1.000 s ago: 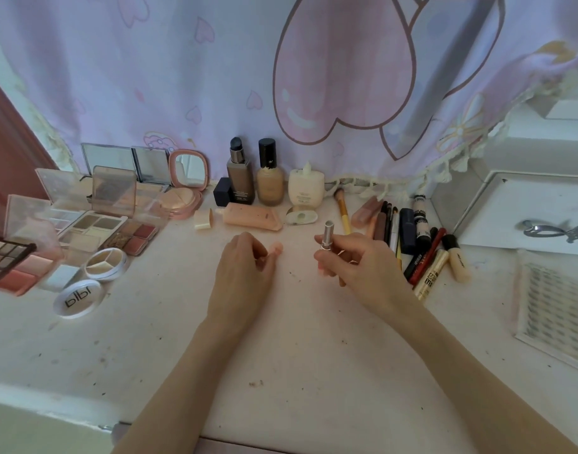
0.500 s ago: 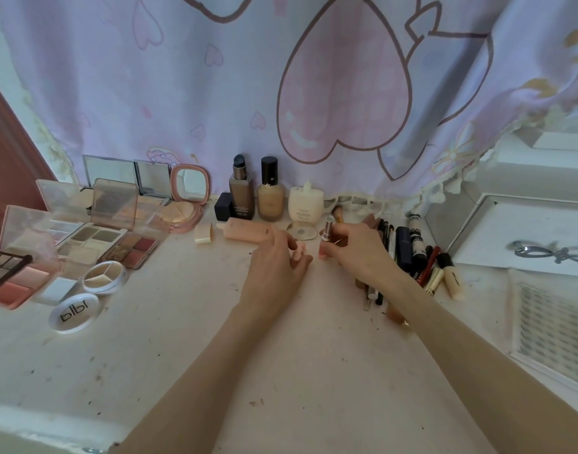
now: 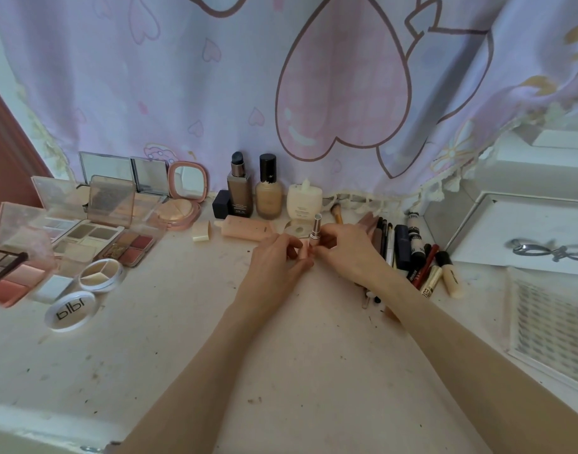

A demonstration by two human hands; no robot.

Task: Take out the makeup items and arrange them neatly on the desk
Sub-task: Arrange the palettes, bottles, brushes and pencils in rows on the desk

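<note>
Currently, your right hand (image 3: 343, 250) pinches a lipstick (image 3: 315, 229) upright near the desk's (image 3: 150, 355) back row; your left hand (image 3: 274, 260) pinches its pink cap (image 3: 303, 252) just beside it. Behind: three bottles (image 3: 268, 191) against the curtain (image 3: 183, 77). Left edge: open palettes (image 3: 94, 237) and a round lid (image 3: 70, 311). Right: pencils and tubes (image 3: 412, 253), then a white tray (image 3: 523, 231). Bare desk surface lies between your forearms and along the near edge.

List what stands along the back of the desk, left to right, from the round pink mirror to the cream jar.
Pink mirror → small dark cap → dark foundation bottle → beige foundation bottle → cream jar.
</note>
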